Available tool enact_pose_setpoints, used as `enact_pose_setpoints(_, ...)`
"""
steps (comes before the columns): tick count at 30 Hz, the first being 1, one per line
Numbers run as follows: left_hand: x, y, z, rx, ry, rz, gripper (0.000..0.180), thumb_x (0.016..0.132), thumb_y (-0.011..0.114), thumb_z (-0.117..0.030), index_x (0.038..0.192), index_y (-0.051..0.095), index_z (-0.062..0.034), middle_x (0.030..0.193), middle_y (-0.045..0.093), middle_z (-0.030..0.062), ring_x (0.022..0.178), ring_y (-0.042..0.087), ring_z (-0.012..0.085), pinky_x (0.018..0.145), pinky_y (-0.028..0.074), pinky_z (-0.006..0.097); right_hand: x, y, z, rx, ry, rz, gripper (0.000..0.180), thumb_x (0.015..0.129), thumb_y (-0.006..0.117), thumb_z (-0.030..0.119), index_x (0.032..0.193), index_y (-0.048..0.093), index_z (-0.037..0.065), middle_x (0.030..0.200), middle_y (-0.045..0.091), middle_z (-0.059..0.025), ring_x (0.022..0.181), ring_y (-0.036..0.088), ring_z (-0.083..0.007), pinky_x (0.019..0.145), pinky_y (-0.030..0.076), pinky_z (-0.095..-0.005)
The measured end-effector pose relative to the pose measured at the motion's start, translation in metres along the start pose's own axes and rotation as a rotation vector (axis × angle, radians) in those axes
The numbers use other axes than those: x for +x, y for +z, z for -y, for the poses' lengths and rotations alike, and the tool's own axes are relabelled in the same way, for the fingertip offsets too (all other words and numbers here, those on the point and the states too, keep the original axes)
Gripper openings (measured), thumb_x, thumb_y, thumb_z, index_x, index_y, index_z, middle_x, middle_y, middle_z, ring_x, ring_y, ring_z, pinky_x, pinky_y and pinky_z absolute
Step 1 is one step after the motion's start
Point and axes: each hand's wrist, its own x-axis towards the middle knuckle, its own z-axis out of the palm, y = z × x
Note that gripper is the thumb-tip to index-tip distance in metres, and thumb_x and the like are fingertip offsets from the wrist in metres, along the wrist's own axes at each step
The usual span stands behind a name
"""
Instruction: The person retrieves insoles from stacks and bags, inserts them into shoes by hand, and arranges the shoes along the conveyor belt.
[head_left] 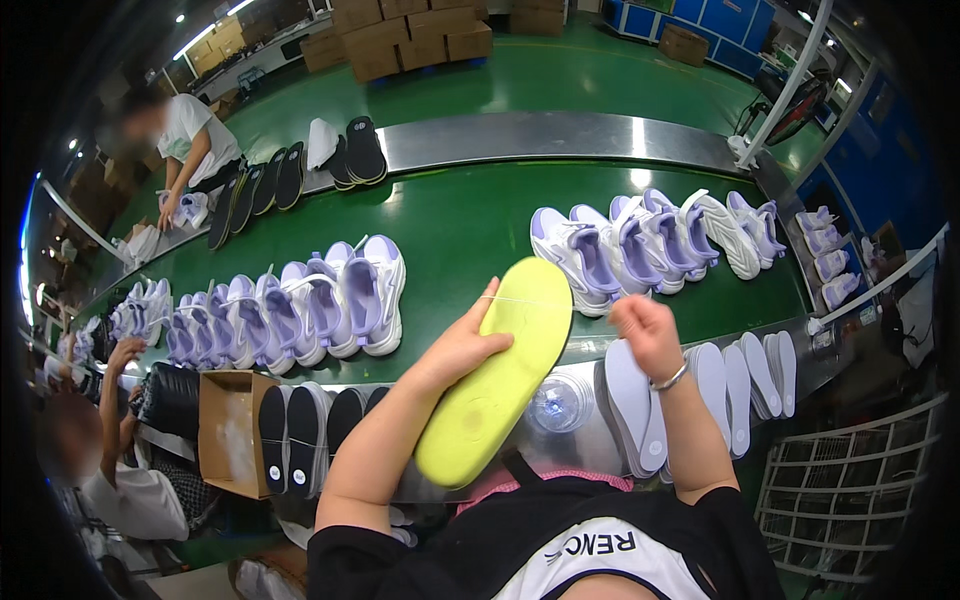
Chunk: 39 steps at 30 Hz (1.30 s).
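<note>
My left hand (465, 345) is closed on a yellow-green insole (500, 370), thumb on its face and fingers along the far left side. A dark rim shows along its right edge; whether more insoles lie under it is hidden. A thin white string (525, 301) crosses the insole near its upper end. To the right, my right hand (645, 330) is raised with its fingers curled together, about level with the string. Whether the string reaches into those fingers is too fine to tell. Below the insole's right edge sits a clear round plastic container (560, 402).
White-and-lilac sneakers stand in a left row (290, 315) and a right row (650, 240) on the green belt (460, 220). Pale insoles (710, 390) lie right, dark ones (300, 435) left beside a cardboard box (232, 430). A person (200, 140) handles shoes far left; another (130, 490) sits nearer left.
</note>
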Motion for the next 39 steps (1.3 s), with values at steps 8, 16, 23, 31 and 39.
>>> enact_pose_setpoints(8, 0.012, 0.030, -0.009, -0.228, 0.500, -0.147, 0.080, 0.080, 0.052, -0.004, 0.134, -0.007, -0.0124, 0.125, 0.033, 0.0109, 0.109, 0.040, 0.0184, 0.088, 0.038, 0.030, -0.011, 0.040, -0.010, 0.114, -0.060, -0.031, 0.021, 0.079, 0.052, 0.008, 0.099, 0.050, 0.003, 0.096, 0.050, -0.0064, 0.088, 0.048, -0.0151, 0.075, 0.040, -0.0270)
enact_pose_setpoints(16, 0.015, 0.045, -0.010, -0.125, 0.596, -0.158, 0.073, 0.077, 0.054, -0.006, 0.132, 0.007, -0.0018, 0.123, 0.035, 0.0114, 0.109, 0.039, 0.0182, 0.092, 0.032, 0.029, -0.002, 0.069, -0.004, 0.868, 0.340, 0.104, 0.043, 0.077, 0.058, 0.007, 0.115, 0.040, 0.001, 0.109, 0.051, -0.0085, 0.096, 0.052, -0.0189, 0.084, 0.041, -0.0298)
enact_pose_setpoints(23, 0.015, 0.007, -0.001, -0.306, 0.480, -0.274, 0.030, 0.081, 0.053, -0.018, 0.103, 0.055, 0.0012, 0.102, 0.054, 0.0070, 0.095, 0.049, 0.0130, 0.080, 0.038, 0.024, 0.047, 0.063, -0.010, 0.899, 0.214, 0.016, 0.039, 0.080, 0.052, 0.006, 0.116, 0.038, 0.003, 0.110, 0.050, -0.0097, 0.097, 0.051, -0.0202, 0.084, 0.042, -0.0312)
enact_pose_setpoints(31, 0.041, -0.009, -0.002, -0.015, 0.291, -0.126, 0.083, 0.075, 0.061, -0.037, 0.130, 0.009, -0.0036, 0.124, 0.031, 0.0183, 0.113, 0.035, 0.0268, 0.092, 0.032, 0.037, 0.093, 0.086, -0.031, 0.909, 0.223, 0.015, 0.037, 0.078, 0.053, 0.004, 0.113, 0.041, 0.004, 0.109, 0.051, -0.0085, 0.095, 0.052, -0.0185, 0.082, 0.043, -0.0307)
enact_pose_setpoints(39, 0.089, -0.059, 0.014, 0.177, 0.370, -0.628, 0.084, 0.068, 0.065, -0.039, 0.125, 0.018, 0.0008, 0.127, 0.026, 0.0202, 0.117, 0.029, 0.0298, 0.094, 0.027, 0.040, 0.133, 0.048, -0.052, 0.549, 0.534, 0.336, 0.041, 0.072, 0.059, 0.003, 0.110, 0.044, 0.000, 0.097, 0.056, -0.0069, 0.085, 0.056, -0.0160, 0.076, 0.045, -0.0284)
